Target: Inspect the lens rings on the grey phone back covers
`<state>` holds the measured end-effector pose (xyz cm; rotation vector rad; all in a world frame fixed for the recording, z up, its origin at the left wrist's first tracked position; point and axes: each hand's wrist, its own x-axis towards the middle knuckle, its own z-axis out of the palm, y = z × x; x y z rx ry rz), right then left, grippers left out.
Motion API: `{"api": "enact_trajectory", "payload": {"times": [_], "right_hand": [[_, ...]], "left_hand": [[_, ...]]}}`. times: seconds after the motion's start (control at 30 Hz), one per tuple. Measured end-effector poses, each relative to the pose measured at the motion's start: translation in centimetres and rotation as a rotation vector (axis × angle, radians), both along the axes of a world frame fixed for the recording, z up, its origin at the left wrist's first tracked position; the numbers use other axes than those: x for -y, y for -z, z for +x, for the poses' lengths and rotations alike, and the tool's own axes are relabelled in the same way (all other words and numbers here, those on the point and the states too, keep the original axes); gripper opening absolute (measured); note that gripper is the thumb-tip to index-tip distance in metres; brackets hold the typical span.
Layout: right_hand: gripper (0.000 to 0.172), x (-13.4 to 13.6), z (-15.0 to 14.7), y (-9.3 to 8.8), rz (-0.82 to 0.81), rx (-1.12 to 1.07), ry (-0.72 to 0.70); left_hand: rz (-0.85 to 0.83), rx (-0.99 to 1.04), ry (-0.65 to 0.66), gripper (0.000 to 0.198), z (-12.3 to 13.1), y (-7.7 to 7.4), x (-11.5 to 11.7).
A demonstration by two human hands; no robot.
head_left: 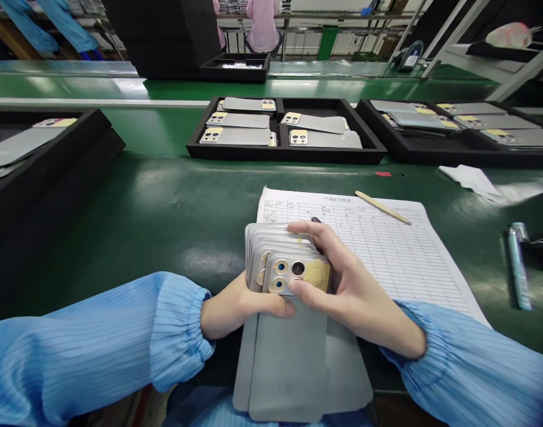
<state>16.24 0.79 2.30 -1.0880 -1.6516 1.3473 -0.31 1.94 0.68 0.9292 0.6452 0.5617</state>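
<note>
Both hands grip a fanned stack of grey phone back covers (pixel 291 356) in front of my body, at the table's near edge. The nearest cover shows a camera block with round lens rings and a yellow patch. My left hand (pixel 248 305) wraps the stack's left side, thumb across the front cover just below the lenses. On the other side, my right hand (pixel 342 276) holds the upper right corner, its thumb on the camera block and its fingers over the top edges. The fingers behind the stack are hidden.
A printed form (pixel 387 255) lies under and beyond my right hand, with a wooden stick (pixel 382 207) on it. Black trays (pixel 289 155) of covers stand beyond, with another tray (pixel 97 133) at left. A pen (pixel 519 267) and white paper scrap (pixel 471 179) lie right.
</note>
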Motion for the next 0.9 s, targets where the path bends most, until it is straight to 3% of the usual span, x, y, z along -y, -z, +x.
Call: {"api": "enact_trajectory", "payload": {"times": [0.27,0.5,0.73,0.9], "right_hand": [[0.031,-0.17,-0.28,0.04,-0.018,0.031,0.040],[0.045,-0.13,0.13,-0.01,0.005,0.033,-0.020],[0.037,-0.24,-0.12,-0.06,0.030,0.069,0.032],[0.030,-0.61,0.02,-0.13,-0.100,-0.083,0.056]], "left_hand": [[0.058,0.018,0.049,0.058,0.02,-0.12,-0.13],[0.001,0.037,0.023,0.061,0.04,-0.14,-0.07],[0.050,0.031,0.038,0.058,0.04,-0.05,-0.09],[0.042,0.068,0.014,0.058,0.00,-0.38,0.15]]}}
